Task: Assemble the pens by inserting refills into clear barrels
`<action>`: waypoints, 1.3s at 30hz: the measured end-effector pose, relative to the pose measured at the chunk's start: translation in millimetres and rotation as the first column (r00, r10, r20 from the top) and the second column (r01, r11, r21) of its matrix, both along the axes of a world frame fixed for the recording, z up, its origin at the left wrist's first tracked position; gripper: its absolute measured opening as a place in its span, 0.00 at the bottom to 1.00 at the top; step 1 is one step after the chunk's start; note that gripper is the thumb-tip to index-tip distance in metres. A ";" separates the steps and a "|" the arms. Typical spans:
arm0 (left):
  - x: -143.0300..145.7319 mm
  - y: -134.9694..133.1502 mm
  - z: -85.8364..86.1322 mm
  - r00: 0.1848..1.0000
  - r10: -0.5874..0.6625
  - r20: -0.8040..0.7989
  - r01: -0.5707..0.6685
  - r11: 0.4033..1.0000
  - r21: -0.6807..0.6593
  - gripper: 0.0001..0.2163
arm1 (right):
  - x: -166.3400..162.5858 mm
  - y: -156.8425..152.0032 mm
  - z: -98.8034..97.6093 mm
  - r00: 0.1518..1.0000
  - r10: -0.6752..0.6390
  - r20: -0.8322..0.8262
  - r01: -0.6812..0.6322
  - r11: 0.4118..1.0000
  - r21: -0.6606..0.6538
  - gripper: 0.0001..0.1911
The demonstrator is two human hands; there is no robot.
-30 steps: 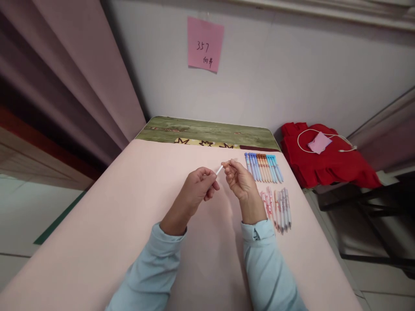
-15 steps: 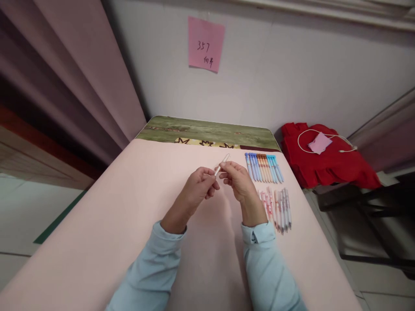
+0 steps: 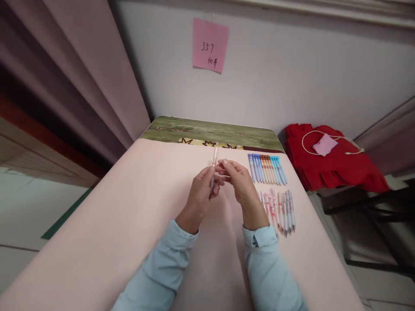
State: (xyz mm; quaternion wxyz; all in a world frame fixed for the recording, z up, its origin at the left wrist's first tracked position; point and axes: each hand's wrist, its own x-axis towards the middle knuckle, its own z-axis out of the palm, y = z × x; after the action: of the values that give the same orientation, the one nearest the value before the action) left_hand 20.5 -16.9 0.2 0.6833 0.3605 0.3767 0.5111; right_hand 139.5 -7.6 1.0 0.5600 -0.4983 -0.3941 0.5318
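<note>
A slim pale pen [image 3: 214, 157] with a clear, pinkish upper part stands nearly upright in my left hand [image 3: 202, 185], pinched between thumb and fingers; its darker tip points down toward me. Beside it my right hand [image 3: 236, 175] has its thumb and index finger close together near the pen. Whether those fingertips touch the pen or each other is not clear. To the right lie pens in rows: blue, brown-topped and light-blue ones [image 3: 266, 169] at the back, with pink-patterned pens [image 3: 270, 207] and grey-white pens [image 3: 287, 214] nearer me, partly behind my right wrist.
The table has a pale pink cover [image 3: 155, 185] and a green wood-patterned strip [image 3: 207, 128] along the wall. A red cloth [image 3: 327, 168] with a white cable and pink paper sits right of the table. A pink note [image 3: 210, 45] hangs on the wall.
The pen has turned from slanting between both hands to nearly upright in my left hand. My right fingers have come off it, or nearly so. The view has shifted slightly.
</note>
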 end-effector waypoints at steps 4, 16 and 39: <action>-8.5 7.8 -1.0 0.941 0.190 0.281 -0.169 0.981 -0.099 0.13 | -6.0 -2.9 0.1 0.974 -0.072 0.217 0.066 0.997 0.036 0.21; -25.9 8.7 11.5 0.906 0.413 0.094 -0.424 0.890 0.167 0.13 | -56.7 -12.9 -8.4 0.974 0.071 0.213 -0.113 0.975 0.192 0.15; -61.4 12.9 41.6 0.840 0.540 0.050 -0.532 0.804 0.264 0.12 | -62.6 -17.3 -2.1 0.942 -0.100 0.321 -0.029 0.927 0.374 0.07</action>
State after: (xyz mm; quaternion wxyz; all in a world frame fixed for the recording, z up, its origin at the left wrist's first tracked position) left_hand -40.9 -4.0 41.7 0.4508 0.3355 0.4000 0.7240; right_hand 76.8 -25.0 -1.1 0.5790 -0.4730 -0.5679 0.3442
